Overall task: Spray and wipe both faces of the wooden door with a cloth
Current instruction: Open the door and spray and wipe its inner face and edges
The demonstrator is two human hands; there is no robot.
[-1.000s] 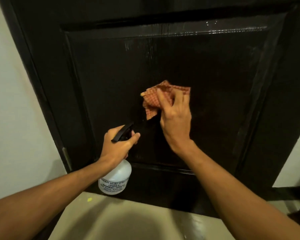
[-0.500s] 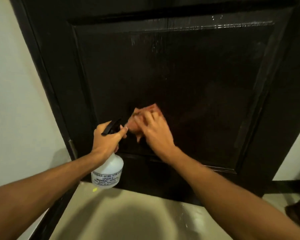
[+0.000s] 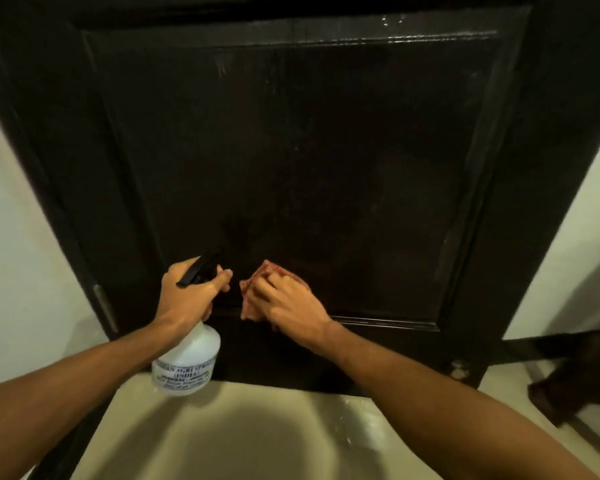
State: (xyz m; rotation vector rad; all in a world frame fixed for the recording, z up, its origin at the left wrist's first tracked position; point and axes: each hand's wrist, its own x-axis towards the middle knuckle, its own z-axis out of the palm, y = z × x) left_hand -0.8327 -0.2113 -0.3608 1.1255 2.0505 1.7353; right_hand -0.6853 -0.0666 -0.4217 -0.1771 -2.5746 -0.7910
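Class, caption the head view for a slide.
Right hand holds a cloth low against the dark door; left hand grips a spray bottle.

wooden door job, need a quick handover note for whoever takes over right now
Left hand grips the white plastic spray bottle by its black trigger head.
Right hand holds the bunched orange checked cloth against the dark wooden door, low on its recessed panel.
Done: spray streaks show near the panel top.
To do: finish wiping this face; the other face is out of view, state unknown.
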